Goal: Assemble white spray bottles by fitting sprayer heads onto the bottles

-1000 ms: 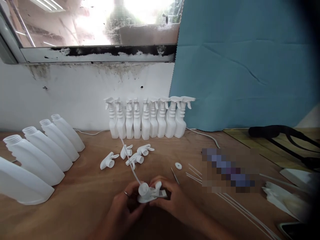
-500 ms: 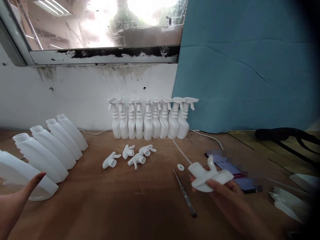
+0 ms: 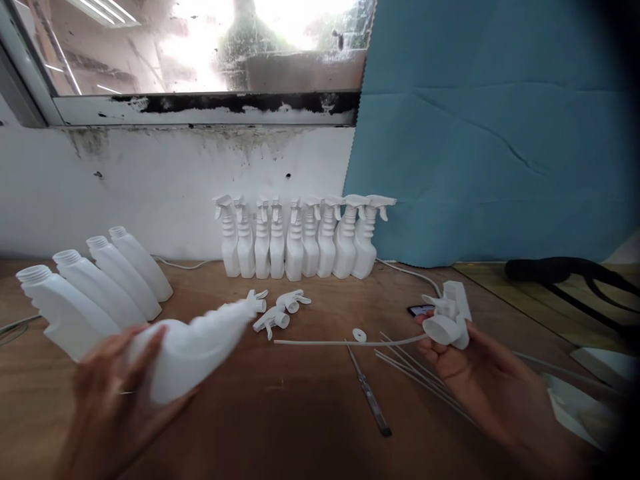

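Observation:
My left hand (image 3: 117,387) is closed around a white plastic bottle (image 3: 195,353), tilted with its neck up and to the right. The bottle is blurred by motion. In my right hand (image 3: 480,380) is a white trigger sprayer head (image 3: 447,317), its collar facing left toward the bottle. A thin dip tube (image 3: 345,343) runs from that collar out to the left, its free end near the bottle's neck. Several loose trigger heads (image 3: 275,319) lie behind the bottle, partly hidden by it.
Open bottles (image 3: 107,277) stand at the left. Finished spray bottles (image 3: 295,247) line the wall. A screwdriver (image 3: 373,403), a small white ring (image 3: 359,335) and loose tubes (image 3: 420,373) lie in the middle. A phone (image 3: 419,311) shows behind my right hand, black straps (image 3: 560,270) at the right.
My left hand has brought the bottle from the far left toward the middle and tilted it. My right hand has turned the sprayer head so its tube points left.

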`<state>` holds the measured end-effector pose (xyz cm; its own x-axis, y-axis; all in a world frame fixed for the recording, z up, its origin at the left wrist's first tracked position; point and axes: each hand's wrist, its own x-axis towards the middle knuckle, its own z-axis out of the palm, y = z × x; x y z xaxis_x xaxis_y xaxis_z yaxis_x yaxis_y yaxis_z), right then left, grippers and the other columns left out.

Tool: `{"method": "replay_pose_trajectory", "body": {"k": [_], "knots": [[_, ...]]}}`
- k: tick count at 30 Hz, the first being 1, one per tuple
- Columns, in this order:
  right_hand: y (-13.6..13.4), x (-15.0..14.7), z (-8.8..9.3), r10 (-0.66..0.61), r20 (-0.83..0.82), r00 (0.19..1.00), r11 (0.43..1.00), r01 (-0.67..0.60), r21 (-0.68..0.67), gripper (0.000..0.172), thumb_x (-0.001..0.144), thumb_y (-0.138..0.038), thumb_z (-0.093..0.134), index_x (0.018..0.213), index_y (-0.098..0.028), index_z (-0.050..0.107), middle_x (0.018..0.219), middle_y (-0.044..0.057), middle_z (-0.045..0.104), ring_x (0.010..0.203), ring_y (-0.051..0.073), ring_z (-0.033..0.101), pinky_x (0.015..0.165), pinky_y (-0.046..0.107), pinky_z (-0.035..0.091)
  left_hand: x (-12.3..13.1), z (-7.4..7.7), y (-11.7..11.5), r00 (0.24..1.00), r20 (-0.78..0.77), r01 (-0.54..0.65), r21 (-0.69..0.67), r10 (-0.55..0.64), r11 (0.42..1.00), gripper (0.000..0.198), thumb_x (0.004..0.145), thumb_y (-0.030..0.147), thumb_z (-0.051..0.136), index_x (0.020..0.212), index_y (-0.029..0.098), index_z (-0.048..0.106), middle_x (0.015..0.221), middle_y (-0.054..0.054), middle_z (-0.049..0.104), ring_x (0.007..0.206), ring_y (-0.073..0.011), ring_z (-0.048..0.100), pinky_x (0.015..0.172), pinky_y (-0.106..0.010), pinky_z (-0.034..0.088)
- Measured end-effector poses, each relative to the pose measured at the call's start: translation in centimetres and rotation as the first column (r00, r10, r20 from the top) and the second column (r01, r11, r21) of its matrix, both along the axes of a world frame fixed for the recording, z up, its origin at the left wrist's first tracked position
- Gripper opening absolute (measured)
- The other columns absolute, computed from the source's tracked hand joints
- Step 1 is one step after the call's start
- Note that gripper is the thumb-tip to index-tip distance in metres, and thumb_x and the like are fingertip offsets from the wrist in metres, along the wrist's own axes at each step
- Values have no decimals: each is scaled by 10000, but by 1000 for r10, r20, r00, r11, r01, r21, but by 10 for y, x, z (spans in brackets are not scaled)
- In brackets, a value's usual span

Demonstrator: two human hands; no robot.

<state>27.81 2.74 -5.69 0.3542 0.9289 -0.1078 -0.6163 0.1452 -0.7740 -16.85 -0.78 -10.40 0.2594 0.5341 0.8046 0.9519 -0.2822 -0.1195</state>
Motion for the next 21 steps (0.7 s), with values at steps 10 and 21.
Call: {"method": "replay_pose_trajectory", "body": {"k": [10, 21], "knots": [[4, 7, -3, -89, 0, 996, 996, 89, 8, 157, 760, -187, 603, 829, -116, 725, 795, 99, 730, 625, 191, 688, 583, 276, 642, 28, -15, 3, 993, -55, 94, -190, -106, 977, 795, 833, 417, 675, 1516, 330, 276, 1312, -165, 502, 1129, -402, 492, 965, -583, 389], [5, 5, -12, -41, 69, 997, 999, 43, -29, 199, 635, -267, 754, 797, -151, 739, 791, 76, 749, 657, 191, 692, 618, 269, 629, 32, -14, 0, 987, -14, 155, -207, -162, 966, 780, 829, 444, 687, 1502, 323, 313, 1325, -163, 504, 1137, -403, 482, 966, -584, 370]]}}
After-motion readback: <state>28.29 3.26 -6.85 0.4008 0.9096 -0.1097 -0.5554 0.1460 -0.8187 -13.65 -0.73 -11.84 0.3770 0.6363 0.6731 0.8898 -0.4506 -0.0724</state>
